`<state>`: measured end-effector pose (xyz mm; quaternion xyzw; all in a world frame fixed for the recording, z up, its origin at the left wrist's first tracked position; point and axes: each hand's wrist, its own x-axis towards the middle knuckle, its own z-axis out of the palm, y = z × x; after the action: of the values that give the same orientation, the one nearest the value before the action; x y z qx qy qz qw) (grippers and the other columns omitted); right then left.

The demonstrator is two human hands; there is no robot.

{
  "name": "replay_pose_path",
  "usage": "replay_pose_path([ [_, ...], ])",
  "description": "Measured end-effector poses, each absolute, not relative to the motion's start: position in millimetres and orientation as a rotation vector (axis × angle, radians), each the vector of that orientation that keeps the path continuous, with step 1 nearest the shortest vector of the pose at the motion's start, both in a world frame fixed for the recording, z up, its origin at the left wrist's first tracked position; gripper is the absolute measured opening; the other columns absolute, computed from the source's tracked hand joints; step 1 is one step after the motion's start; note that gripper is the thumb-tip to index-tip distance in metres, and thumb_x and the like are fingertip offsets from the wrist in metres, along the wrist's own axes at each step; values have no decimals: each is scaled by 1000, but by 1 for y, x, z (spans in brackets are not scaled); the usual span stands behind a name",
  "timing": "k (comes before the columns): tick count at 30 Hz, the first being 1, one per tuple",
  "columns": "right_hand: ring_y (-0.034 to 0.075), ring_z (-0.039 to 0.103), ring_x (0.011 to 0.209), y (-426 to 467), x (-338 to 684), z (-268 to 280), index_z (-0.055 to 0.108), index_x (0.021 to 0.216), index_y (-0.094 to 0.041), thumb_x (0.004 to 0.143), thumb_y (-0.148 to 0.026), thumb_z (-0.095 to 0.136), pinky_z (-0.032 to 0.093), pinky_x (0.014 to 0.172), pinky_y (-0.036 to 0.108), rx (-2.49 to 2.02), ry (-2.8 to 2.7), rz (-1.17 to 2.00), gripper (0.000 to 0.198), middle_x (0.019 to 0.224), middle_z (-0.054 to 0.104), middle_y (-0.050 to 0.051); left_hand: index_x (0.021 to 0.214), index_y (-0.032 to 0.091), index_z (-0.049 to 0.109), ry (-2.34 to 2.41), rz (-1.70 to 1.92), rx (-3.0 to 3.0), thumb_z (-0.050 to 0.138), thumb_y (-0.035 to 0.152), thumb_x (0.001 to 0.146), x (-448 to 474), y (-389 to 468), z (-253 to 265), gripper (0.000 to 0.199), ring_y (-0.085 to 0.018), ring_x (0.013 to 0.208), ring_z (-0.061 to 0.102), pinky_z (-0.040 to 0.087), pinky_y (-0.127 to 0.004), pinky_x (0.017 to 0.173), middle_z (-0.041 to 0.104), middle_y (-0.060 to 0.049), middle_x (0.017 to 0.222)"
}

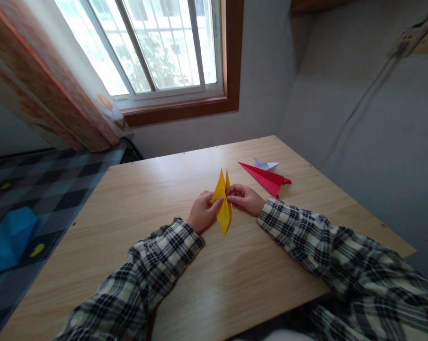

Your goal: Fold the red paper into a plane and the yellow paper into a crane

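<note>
A yellow folded paper figure [222, 208] with two narrow points at its far end and one point at its near end is held just over the middle of the table. My left hand [204, 210] grips its left side, the thumb pressed on the front face and the fingers partly hidden behind. On the other side, my right hand [246, 199] pinches the right edge between thumb and fingertips. Both sleeves are black-and-white plaid.
Right of my hands, a red paper plane [265, 179] lies beside a pale paper boat [266, 165] on the wooden table [157, 189]. Blue paper [17, 232] rests on the checked bed [57, 175] at left. Behind stand a window and a curtain [50, 71].
</note>
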<state>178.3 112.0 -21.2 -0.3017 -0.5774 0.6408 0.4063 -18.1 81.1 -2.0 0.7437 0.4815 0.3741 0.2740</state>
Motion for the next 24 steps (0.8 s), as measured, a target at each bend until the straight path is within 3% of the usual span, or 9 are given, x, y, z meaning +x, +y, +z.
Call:
replay_pose_path([
  [6,9,49,57,110,177,-19,60,96,-18,73,-50,80,37,52,22,-782,-1481,1584,44,66,53,-7,91,15,72,1277,1017,1946,54,44,94,-18,82,-4,34,-20,79,62,49,-29,68,67,-7,87],
  [16,10,43,59,109,176,-17,56,89,-19,69,-54,82,32,52,23,-866,-1662,1423,48,69,49,-6,68,19,61,1171,944,2284,53,32,95,-15,78,6,30,-20,77,57,48,-33,76,63,-5,72],
  [24,10,43,60,108,177,-16,56,80,-17,70,-55,81,32,53,24,-865,-1692,1432,46,69,49,-5,68,20,60,1209,920,2308,53,33,94,-14,78,4,30,-20,78,58,49,-34,79,62,-5,70],
])
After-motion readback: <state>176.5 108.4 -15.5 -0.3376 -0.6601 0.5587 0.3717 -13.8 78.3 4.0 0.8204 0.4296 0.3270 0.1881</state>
